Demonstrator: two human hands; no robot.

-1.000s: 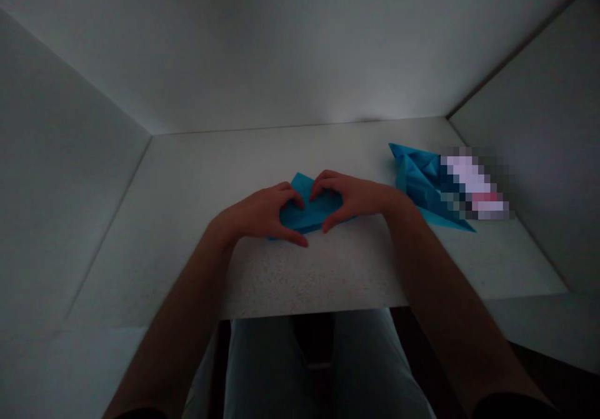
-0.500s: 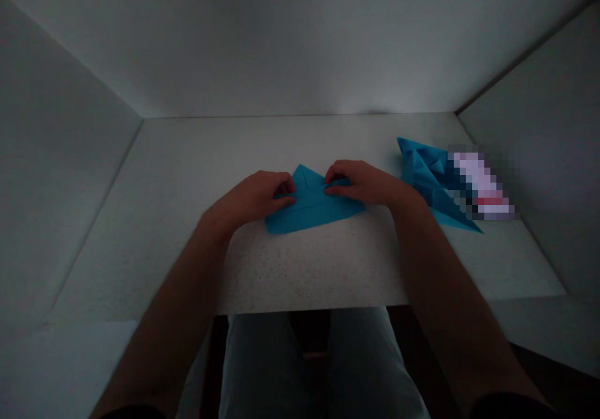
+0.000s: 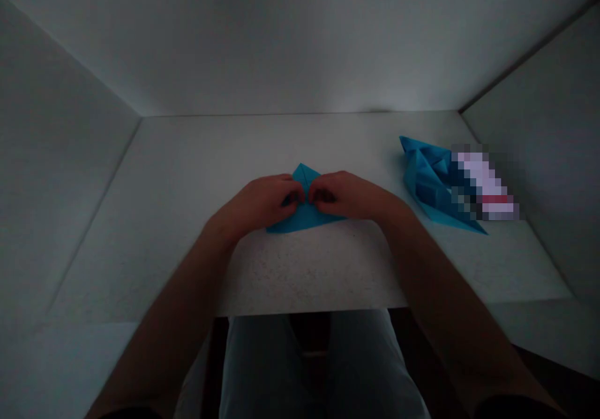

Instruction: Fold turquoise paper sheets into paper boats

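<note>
A folded sheet of blue paper (image 3: 300,219) lies on the white tabletop in front of me, its pointed tip facing away and a crease running down from the tip. My left hand (image 3: 276,201) pinches the paper near its middle, thumb against curled fingers. From the other side my right hand (image 3: 338,195) pinches it too, the fingertips of both hands almost meeting at the centre. The hands cover much of the paper's left and right sides, so the folds under them are hidden.
To the right lies a folded blue paper boat (image 3: 429,184), partly covered by a blurred-out pale item (image 3: 485,181). White panels (image 3: 300,44) rise behind and at both sides of the tabletop (image 3: 309,275). The table's front edge runs just above my legs.
Both hands have moved inward along the paper, the right one farther to the left, from apart to nearly touching at the middle. The fingers are now closed more tightly in a pinch.
</note>
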